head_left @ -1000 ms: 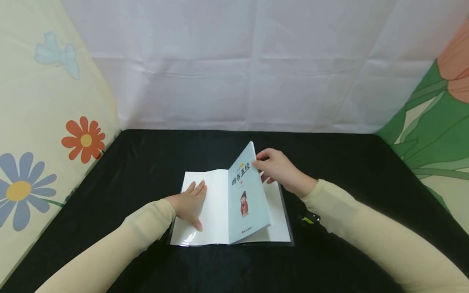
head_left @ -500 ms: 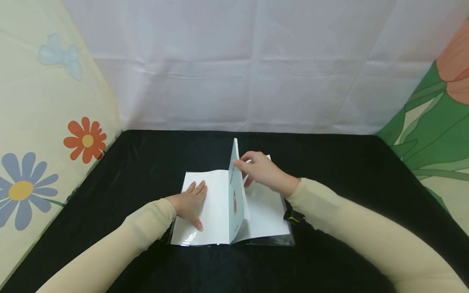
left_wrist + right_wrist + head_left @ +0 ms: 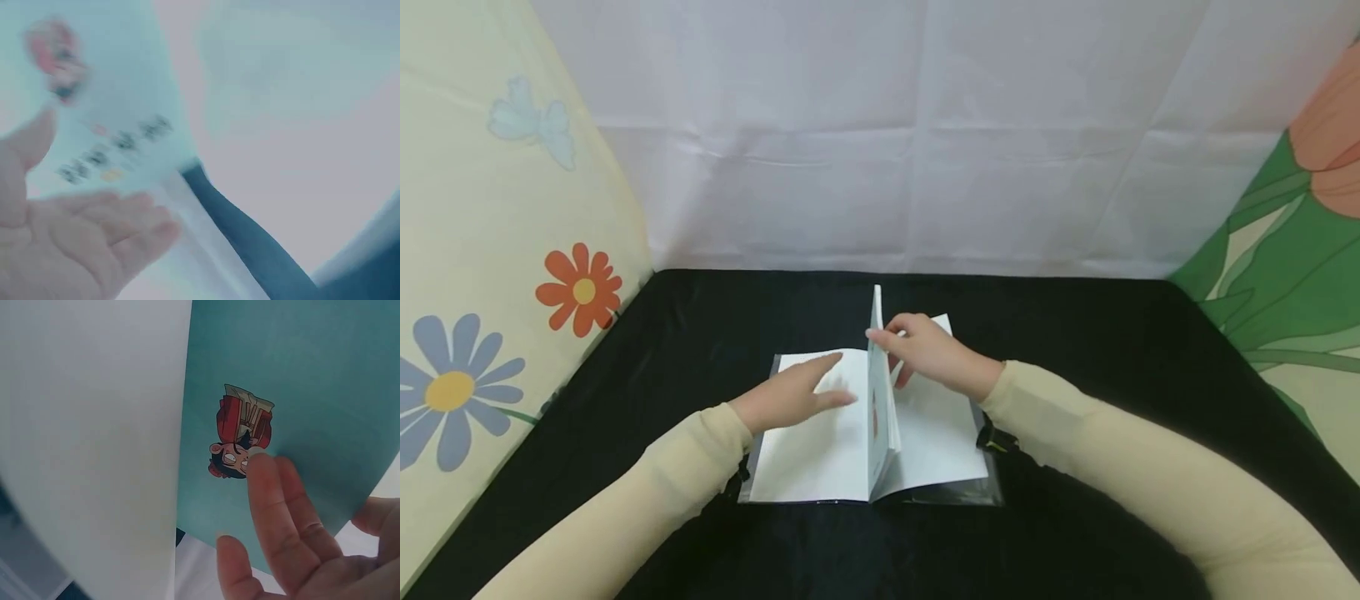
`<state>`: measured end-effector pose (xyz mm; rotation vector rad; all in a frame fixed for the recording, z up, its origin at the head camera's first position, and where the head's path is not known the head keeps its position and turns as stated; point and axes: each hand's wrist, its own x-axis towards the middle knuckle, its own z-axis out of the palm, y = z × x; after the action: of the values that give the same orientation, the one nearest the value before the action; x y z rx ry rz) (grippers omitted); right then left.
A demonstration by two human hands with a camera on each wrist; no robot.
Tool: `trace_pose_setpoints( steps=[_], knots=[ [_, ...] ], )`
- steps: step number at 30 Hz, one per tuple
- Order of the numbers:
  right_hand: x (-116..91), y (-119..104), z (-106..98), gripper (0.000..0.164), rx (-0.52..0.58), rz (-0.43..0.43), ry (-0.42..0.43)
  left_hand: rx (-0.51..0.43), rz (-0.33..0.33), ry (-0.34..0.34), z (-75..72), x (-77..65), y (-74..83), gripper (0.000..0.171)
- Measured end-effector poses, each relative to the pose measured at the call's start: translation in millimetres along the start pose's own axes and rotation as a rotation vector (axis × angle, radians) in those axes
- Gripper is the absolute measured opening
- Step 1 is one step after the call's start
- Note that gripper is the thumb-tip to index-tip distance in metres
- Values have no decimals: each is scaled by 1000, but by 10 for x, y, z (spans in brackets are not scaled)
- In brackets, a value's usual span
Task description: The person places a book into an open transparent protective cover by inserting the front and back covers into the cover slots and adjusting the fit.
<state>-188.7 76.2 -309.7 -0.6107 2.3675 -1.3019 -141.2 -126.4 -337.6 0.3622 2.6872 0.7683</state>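
Note:
A thin light-blue booklet (image 3: 877, 417) stands nearly upright, edge-on in the head view, at the middle of a spread white paper cover (image 3: 812, 471). My right hand (image 3: 928, 354) pinches its upper outer edge. In the right wrist view, that hand's fingers (image 3: 269, 500) lie against a teal face with a cartoon figure in red (image 3: 247, 425). My left hand (image 3: 797, 392) hovers over the left white side, fingers extended and thumb spread. Blurred in the left wrist view, the open left palm (image 3: 81, 250) faces the booklet's front with its dark lettering (image 3: 119, 147).
Clear plastic (image 3: 958, 493) shows along the bottom edge of the white paper. Black cloth (image 3: 1075, 317) covers the table. A white curtain (image 3: 910, 167) hangs behind, with flower-printed panels (image 3: 467, 208) at the sides. A dark strap (image 3: 996, 437) sits by the right wrist.
The right hand has swung the booklet leftward from a rightward lean to nearly upright, uncovering the right white side. The left hand has lifted from the left white side and turned toward the booklet.

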Motion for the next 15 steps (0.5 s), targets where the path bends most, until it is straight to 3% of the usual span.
trace_pose_setpoints(
  steps=[4, 8, 11, 15],
  knots=[
    [-1, -11, -7, 40, 12, -7, -13, -281, 58, 60, -1, -2, 230, 72],
    [3, -24, 3, 40, 12, -15, -14, -493, 121, 43, 20, -14, 378, 68],
    [6, -28, 13, 38, 14, -21, -10, -559, 129, 30, 29, -25, 444, 66],
    [6, -26, 22, 36, -4, -27, 12, -546, 120, 27, 42, -36, 499, 69]
  ],
)
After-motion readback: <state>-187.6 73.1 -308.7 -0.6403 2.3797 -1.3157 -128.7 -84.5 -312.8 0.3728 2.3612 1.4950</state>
